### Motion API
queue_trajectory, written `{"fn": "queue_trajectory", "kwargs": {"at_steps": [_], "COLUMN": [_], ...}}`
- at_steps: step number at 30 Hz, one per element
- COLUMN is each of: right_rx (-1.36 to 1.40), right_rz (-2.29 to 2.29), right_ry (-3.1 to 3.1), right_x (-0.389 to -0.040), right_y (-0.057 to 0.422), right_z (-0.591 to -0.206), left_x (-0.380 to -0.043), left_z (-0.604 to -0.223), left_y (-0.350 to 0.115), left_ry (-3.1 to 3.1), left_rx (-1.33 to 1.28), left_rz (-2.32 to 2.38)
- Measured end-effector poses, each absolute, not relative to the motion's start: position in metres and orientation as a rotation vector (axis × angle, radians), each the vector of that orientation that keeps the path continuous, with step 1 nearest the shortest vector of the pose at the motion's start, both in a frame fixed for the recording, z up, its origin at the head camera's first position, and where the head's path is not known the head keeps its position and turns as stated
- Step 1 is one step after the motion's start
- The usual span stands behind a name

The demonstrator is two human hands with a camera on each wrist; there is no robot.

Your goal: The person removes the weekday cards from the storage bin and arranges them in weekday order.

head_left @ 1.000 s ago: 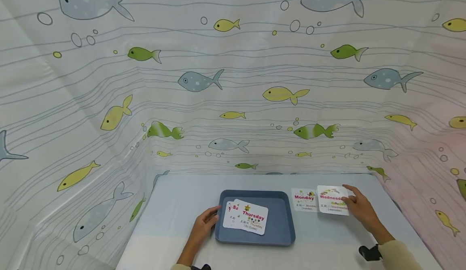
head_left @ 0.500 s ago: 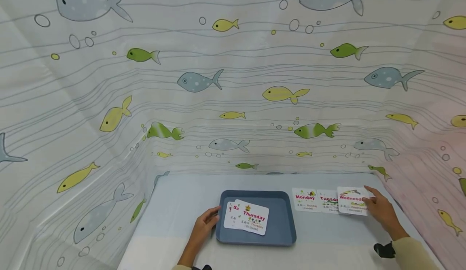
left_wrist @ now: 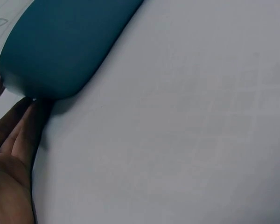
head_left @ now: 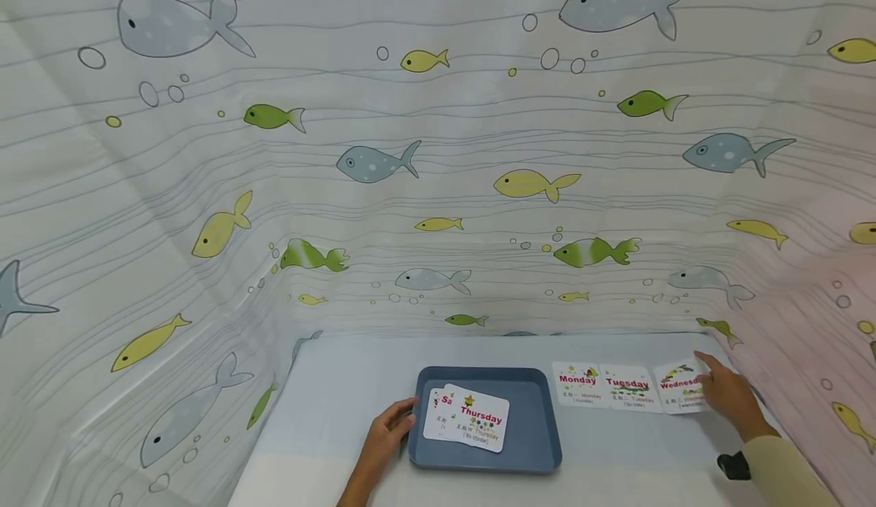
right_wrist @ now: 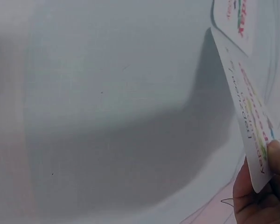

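Observation:
In the head view, my left hand point(head_left: 379, 442) holds the left edge of a blue tray point(head_left: 532, 446). The left wrist view shows straight fingers point(left_wrist: 25, 135) meeting the tray's rim point(left_wrist: 42, 88) from below. A "Thursday" card point(head_left: 482, 418) lies in the tray, partly covering a card marked "Sa" point(head_left: 438, 419). To the right, my right hand point(head_left: 735, 400) pinches the right side of a "Wednesday" card point(head_left: 674, 404), thumb on its printed face. The right wrist view shows this card point(right_wrist: 242, 102) tilted, its right end raised off the table, beside a "Tuesday" card point(head_left: 628, 403).
A "Monday" card point(head_left: 578, 394) lies between the tray and the "Tuesday" card, in a row along the table point(head_left: 479, 351). Fish-patterned sheeting point(head_left: 472, 245) rises behind the table and along both sides.
My right hand has carried the "Wednesday" card rightward from over the "Tuesday" card, which now shows fully. The left hand has stayed at the tray, and the head view has tipped slightly upward.

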State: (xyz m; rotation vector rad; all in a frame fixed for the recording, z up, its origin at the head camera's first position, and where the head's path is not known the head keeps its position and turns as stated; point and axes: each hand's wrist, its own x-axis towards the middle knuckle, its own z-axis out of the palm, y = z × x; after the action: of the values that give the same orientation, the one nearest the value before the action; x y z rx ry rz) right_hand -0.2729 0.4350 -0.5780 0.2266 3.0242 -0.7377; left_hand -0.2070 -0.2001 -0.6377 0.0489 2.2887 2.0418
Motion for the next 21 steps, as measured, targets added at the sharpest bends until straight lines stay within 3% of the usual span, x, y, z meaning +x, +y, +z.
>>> {"fn": "queue_trajectory", "kwargs": {"at_steps": [13,21], "right_rx": [0.163,0.305], "right_rz": [-0.487,-0.544], "right_ry": [3.155,3.002], "right_x": [-0.280,-0.277], "right_y": [0.416,0.413], "right_z": [-0.592,-0.598], "left_x": [-0.207,-0.206], "left_z": [-0.639,-0.637], "left_y": [-0.198,-0.197], "left_ry": [2.330,2.314], "left_rx": [0.054,0.043], "left_rz": [2.030,2.050]}}
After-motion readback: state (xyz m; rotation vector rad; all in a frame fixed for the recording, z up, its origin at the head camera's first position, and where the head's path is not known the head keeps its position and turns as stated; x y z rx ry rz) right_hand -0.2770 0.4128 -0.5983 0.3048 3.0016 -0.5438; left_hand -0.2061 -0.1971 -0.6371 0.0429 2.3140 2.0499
